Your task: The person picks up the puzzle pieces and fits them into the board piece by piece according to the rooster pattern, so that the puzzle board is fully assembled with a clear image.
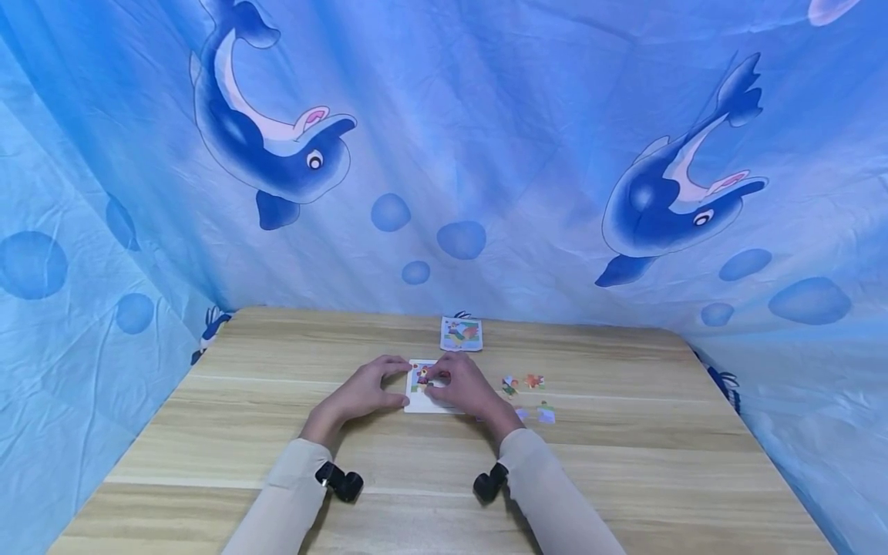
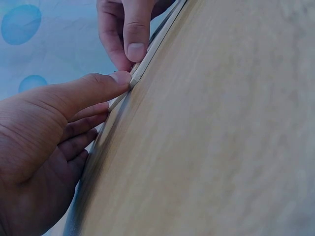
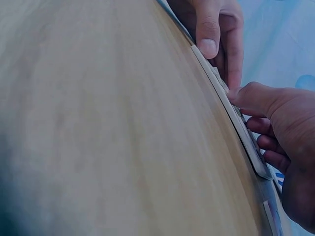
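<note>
Board (image 1: 425, 402), partly hidden by right hand (image 1: 463, 383), its grip unclear, meets spread left hand (image 1: 364, 391).

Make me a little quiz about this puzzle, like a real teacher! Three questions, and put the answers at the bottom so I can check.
1. Where is the picture card?
A) On a sleeve
B) Just past the far side of the white board
C) Hanging on the blue cloth

2. True or false: the left hand is touching the picture card.

3. Fill in left or right: the loose puzzle pieces lie to the ____ of the white board.

Key:
1. B
2. False; it touches the white board.
3. right
</note>
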`<state>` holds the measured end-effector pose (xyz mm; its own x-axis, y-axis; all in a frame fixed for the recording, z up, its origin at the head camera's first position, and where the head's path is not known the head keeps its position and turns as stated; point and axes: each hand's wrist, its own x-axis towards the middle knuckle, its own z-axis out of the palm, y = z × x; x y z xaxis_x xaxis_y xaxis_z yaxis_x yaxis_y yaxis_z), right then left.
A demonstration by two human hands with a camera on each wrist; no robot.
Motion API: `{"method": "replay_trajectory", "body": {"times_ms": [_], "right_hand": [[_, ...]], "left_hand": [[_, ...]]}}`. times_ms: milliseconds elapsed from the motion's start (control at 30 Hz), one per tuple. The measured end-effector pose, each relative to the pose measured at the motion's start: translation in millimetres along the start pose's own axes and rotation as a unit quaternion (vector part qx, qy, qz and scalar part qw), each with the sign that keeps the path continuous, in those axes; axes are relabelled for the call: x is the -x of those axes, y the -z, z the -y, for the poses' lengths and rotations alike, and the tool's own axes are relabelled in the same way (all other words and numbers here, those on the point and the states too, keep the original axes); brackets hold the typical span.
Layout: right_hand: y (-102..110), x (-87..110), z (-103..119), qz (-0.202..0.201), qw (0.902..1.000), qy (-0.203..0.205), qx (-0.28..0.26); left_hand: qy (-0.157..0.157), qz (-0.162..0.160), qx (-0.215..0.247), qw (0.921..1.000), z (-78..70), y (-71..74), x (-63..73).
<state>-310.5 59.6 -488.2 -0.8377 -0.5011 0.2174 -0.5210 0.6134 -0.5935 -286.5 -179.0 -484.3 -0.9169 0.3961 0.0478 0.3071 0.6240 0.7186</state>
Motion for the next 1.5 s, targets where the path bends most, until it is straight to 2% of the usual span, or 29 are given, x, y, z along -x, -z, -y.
{"method": "replay_trajectory", "body": {"times_ms": [200,400,667,967,1167,1500], "right_hand": [[4,3.3,-4,-0.001,0.9998,0.003,-0.018],[20,14.4,-12,-0.015,0.9984,-0.005,-0.055],[59,42.7,-41,-0.041,0.9967,-0.047,-0.052],[98,76.5,-79,-0.056,0.9944,-0.085,-0.031],[99,85.4,-93,-0.039,0.9961,-0.076,-0.024],[93,87.2,-96,-0.031,0.9969,-0.068,-0.024]], "left_hand": [[-0.003,0.001,-0.006,1.0,0.1,0.3,-0.2],[-0.012,-0.002,-0.007,0.9999,0.9,-0.6,-0.4],[0.003,0.006,-0.006,1.0,0.5,-0.7,1.1],[0.001,0.008,-0.002,1.0,-0.4,-0.6,1.2],[0.0,0.007,-0.006,1.0,0.3,-1.1,0.6],[0.001,0.006,0.004,1.0,0.6,-1.1,1.2]]}}
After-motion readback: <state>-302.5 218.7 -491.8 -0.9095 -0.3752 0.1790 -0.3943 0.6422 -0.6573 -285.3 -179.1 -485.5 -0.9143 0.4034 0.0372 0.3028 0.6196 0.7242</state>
